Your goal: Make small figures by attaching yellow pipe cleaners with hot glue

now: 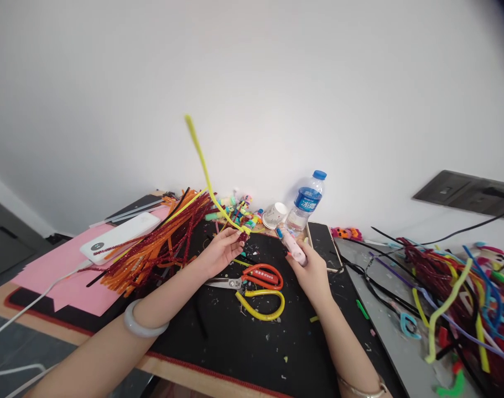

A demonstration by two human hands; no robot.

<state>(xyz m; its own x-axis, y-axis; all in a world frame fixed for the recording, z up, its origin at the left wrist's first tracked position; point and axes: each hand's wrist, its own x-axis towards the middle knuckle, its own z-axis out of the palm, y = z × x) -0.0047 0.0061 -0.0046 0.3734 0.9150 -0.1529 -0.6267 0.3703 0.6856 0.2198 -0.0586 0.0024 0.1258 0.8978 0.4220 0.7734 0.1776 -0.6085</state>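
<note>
Between the fingertips of my left hand (223,251) is the end of a yellow pipe cleaner (208,177). It is bunched together with a small dark red piece (244,236), and its long free end rises up and to the left. My right hand (312,271) is closed around a stubby pale pink tool (293,247) with a blue tip, much like a small glue gun. The tip points up and left, apart from the pipe cleaner. Below and between my hands, scissors (260,291) with one red and one yellow handle loop lie on the black mat (235,348).
Orange and dark red pipe cleaners (152,254) lie at left over pink paper (65,276) and a white power bank (121,237). Behind stand a water bottle (306,202), a tipped paper cup (274,214) and small colourful figures (243,207). More pipe cleaners (446,298) heap at right.
</note>
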